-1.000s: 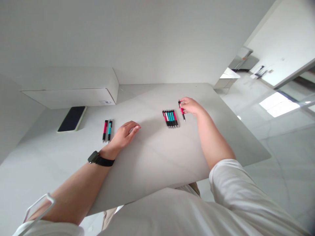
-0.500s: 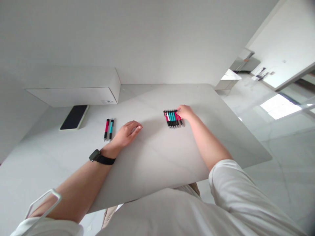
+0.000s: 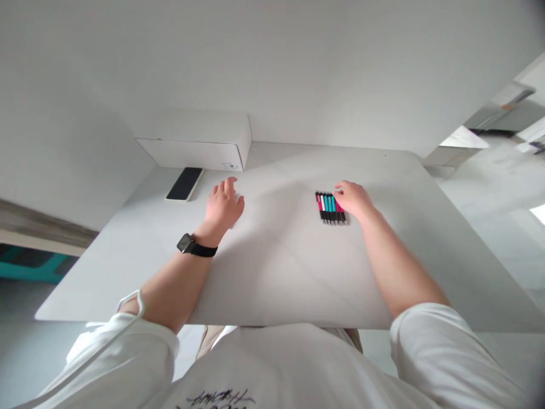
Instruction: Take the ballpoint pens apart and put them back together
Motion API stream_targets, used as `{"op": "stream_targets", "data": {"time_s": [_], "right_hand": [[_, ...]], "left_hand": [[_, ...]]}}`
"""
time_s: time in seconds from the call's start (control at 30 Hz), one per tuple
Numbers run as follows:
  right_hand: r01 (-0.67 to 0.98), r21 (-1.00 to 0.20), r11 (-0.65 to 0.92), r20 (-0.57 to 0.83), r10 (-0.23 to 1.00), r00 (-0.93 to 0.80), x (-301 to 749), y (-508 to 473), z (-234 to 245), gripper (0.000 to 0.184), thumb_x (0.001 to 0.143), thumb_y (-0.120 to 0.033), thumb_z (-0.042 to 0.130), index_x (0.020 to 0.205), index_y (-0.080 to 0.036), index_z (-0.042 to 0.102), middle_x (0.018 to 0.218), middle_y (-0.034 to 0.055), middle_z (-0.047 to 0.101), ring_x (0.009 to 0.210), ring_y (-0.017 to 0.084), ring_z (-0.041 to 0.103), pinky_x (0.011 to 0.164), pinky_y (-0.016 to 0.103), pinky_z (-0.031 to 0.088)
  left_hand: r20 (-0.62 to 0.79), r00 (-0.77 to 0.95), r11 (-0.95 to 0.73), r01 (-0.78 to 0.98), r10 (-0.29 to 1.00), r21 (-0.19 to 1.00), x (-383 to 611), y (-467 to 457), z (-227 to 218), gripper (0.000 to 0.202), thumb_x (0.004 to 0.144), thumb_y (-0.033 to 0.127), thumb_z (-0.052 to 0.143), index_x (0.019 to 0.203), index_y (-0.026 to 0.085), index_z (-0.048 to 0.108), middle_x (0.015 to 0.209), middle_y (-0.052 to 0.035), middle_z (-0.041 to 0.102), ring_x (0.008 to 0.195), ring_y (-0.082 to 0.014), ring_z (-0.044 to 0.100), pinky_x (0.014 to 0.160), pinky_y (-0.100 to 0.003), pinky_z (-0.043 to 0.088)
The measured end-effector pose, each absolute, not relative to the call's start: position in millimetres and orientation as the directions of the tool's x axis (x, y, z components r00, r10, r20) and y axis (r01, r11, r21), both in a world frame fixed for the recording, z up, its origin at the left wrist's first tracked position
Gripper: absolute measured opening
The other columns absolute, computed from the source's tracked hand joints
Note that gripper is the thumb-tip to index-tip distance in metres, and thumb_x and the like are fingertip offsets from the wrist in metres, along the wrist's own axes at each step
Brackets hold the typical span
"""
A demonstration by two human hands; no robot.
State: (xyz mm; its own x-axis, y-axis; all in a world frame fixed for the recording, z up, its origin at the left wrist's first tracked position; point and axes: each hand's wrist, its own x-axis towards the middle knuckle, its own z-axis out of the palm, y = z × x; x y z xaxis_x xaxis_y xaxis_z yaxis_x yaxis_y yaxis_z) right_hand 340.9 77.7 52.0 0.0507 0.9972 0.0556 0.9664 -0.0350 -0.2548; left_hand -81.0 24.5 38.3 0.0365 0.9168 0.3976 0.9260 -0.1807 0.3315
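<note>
Closest to us: our white shirt (image 3: pixel 289 363), black lettering (image 3: pixel 219 397) low on the front. White loop (image 3: pixel 139 305) sits by the left sleeve (image 3: pixel 131 341); right sleeve (image 3: pixel 438 329) ends above the elbow. Both our arms reach out over the pale surface (image 3: pixel 276 272). Black watch (image 3: pixel 185 243) on the left one, dark face, dark band.

We've got the pens (image 3: pixel 326 205) on the right half of the surface, lying flat, side by side in one tight row, tips toward us. Left to right: red, white, a few teal, then red at the right end, partly covered by our right hand (image 3: pixel 352 196). Its fingers are at the far ends of those pens; we can't tell if the grip is pinching one.

Our left hand (image 3: pixel 223 203) is well apart from the row, palm down, thumb and index finger apart. A pale sliver (image 3: pixel 237 196) shows between them. We can't tell what it is or whether that grip has it.

Further back, left: phone (image 3: pixel 185 183) flat, dark screen up, near the left hand. Behind it, a white box (image 3: pixel 191 152). Then the plain wall (image 3: pixel 315 74).
</note>
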Motion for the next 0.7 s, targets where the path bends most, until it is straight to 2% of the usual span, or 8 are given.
{"op": "stream_targets", "data": {"time_s": [0.13,0.23,0.37,0.53,0.7], "right_hand": [[0.924,-0.367,0.106,0.133,0.989,-0.061,310,58,61,0.029,0.097,-0.039,0.061,0.120,-0.027,0.074,0.117,0.0083,0.077,0.106,0.026,0.070,0.093,0.037,0.051],[0.882,-0.423,0.207,0.164,0.975,-0.150,291,43,69,0.024,0.098,-0.037,0.062,0.115,-0.028,0.075,0.108,0.0059,0.079,0.097,0.024,0.070,0.090,0.036,0.051],[0.825,-0.463,0.325,0.178,0.945,-0.273,270,24,78,0.022,0.100,-0.037,0.061,0.114,-0.030,0.076,0.099,0.0031,0.080,0.089,0.021,0.072,0.083,0.033,0.051],[0.762,-0.458,0.458,0.194,0.888,-0.417,251,12,73,0.018,0.099,-0.032,0.062,0.108,-0.028,0.077,0.100,0.0029,0.080,0.091,0.020,0.073,0.082,0.031,0.050],[0.758,-0.440,0.481,0.195,0.875,-0.442,246,11,63,0.016,0.100,-0.029,0.062,0.106,-0.028,0.077,0.098,0.0029,0.080,0.089,0.020,0.072,0.081,0.031,0.049]], "left_hand": [[0.330,-0.009,-0.047,0.986,0.944,0.162,-93,27,32,0.052,0.091,0.032,0.062,0.139,0.016,0.053,0.117,-0.0232,0.068,0.115,-0.0435,0.059,0.096,-0.058,0.044],[0.281,0.020,-0.037,0.998,0.959,0.053,-91,28,29,0.047,0.091,0.031,0.058,0.135,0.016,0.055,0.110,-0.0226,0.071,0.112,-0.0428,0.060,0.093,-0.056,0.045],[0.137,-0.008,0.016,0.998,0.991,-0.056,-83,24,32,0.046,0.093,0.020,0.048,0.138,0.013,0.053,0.108,-0.0212,0.073,0.112,-0.0393,0.062,0.094,-0.050,0.047],[0.102,-0.036,0.042,0.998,0.994,-0.052,-79,17,37,0.046,0.095,0.015,0.043,0.140,0.012,0.051,0.129,-0.0254,0.062,0.113,-0.0375,0.065,0.093,-0.048,0.049],[0.081,-0.027,0.025,0.999,0.996,0.026,-83,15,36,0.040,0.097,0.013,0.047,0.136,0.014,0.051,0.125,-0.0228,0.060,0.104,-0.0344,0.070,0.088,-0.044,0.053]]}}
